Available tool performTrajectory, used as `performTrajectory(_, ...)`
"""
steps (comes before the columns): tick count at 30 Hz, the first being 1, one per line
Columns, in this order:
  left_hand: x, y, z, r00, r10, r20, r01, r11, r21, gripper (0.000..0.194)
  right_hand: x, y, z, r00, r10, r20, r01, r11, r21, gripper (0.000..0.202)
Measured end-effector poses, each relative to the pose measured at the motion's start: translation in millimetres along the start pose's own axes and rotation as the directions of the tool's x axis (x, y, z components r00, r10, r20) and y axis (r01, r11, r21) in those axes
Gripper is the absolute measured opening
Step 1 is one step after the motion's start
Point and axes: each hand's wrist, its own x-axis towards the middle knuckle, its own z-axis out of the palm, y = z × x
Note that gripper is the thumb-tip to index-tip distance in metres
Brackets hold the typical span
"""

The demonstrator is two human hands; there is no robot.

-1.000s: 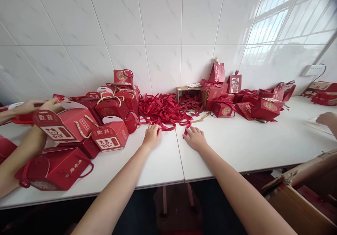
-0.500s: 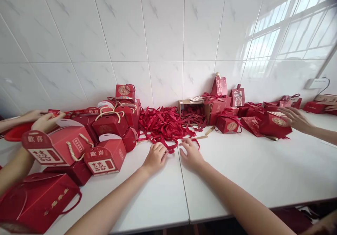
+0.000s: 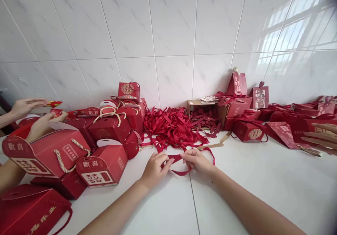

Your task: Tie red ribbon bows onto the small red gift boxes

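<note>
A dark red ribbon [image 3: 174, 157] runs between my two hands, with a loop of it hanging just above the white table. My left hand [image 3: 156, 168] is closed on one part of it, thumb against fingers. On the other side my right hand [image 3: 198, 160] pinches the ribbon too, and a loose length curves out past the wrist. Right behind both hands lies a tangled heap of red ribbons [image 3: 175, 126]. A small open carton [image 3: 192, 109] beside the heap holds dark red strips.
Red gift boxes with rope handles [image 3: 65, 150] are stacked at the left, where a co-worker's hands [image 3: 26, 106] hold small red packets. More red boxes [image 3: 249, 131] stand at the right, near another person's blurred hand [image 3: 321, 138]. A tiled wall [image 3: 173, 77] closes off the back.
My hands have lifted the ribbon off the table and drawn a length of it between them. At the left, a co-worker's hand has risen with a packet. The view has shifted slightly.
</note>
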Motion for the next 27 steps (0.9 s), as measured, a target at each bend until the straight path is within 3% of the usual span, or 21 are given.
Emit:
performTrajectory(6, 1, 5, -11.5, 0.984, -0.177, -0.011, 0.169, 0.958, -0.233, 0.046, 6, -38, -38, 0.994, -0.044, 0.098, 0.032, 0.992, 0.124, 0.044)
performTrajectory(8, 0, 6, -15.5, 0.976, -0.216, -0.008, 0.203, 0.932, -0.3, 0.048, 4, -61, -49, 0.981, -0.04, 0.192, 0.014, 0.991, 0.135, 0.043)
performTrajectory(10, -1, 9, -19.1, 0.971, -0.239, 0.006, 0.226, 0.907, -0.355, 0.051, 0, -86, -57, 0.936, -0.03, 0.35, -0.018, 0.991, 0.132, 0.04)
performTrajectory(12, -2, 11, -22.4, 0.967, -0.248, 0.058, 0.25, 0.88, -0.403, 0.055, -5, -109, -60, 0.923, -0.079, 0.376, 0.019, 0.987, 0.159, 0.041)
performTrajectory(15, -3, 11, -27.7, 0.956, -0.224, 0.191, 0.289, 0.836, -0.465, 0.066, -12, -133, -55, 0.927, -0.278, 0.254, 0.193, 0.929, 0.315, 0.041)
performTrajectory(17, -3, 9, -32.2, 0.946, -0.193, 0.26, 0.304, 0.808, -0.504, 0.07, -14, -140, -52, 0.929, -0.332, 0.162, 0.236, 0.872, 0.43, 0.036)
performTrajectory(21, 2, 4, -42.5, 0.943, -0.153, 0.296, 0.3, 0.774, -0.558, 0.068, -19, -146, -55, 0.948, -0.302, -0.098, 0.288, 0.688, 0.666, 0.034)
performTrajectory(24, 5, -1, -46.6, 0.942, -0.175, 0.288, 0.314, 0.766, -0.561, 0.067, -29, -154, -65, 0.91, -0.239, -0.34, 0.415, 0.562, 0.715, 0.032)
performTrajectory(27, 6, -8, -45.7, 0.935, -0.212, 0.284, 0.338, 0.774, -0.535, 0.068, -40, -163, -75, 0.867, -0.215, -0.45, 0.496, 0.452, 0.741, 0.024)
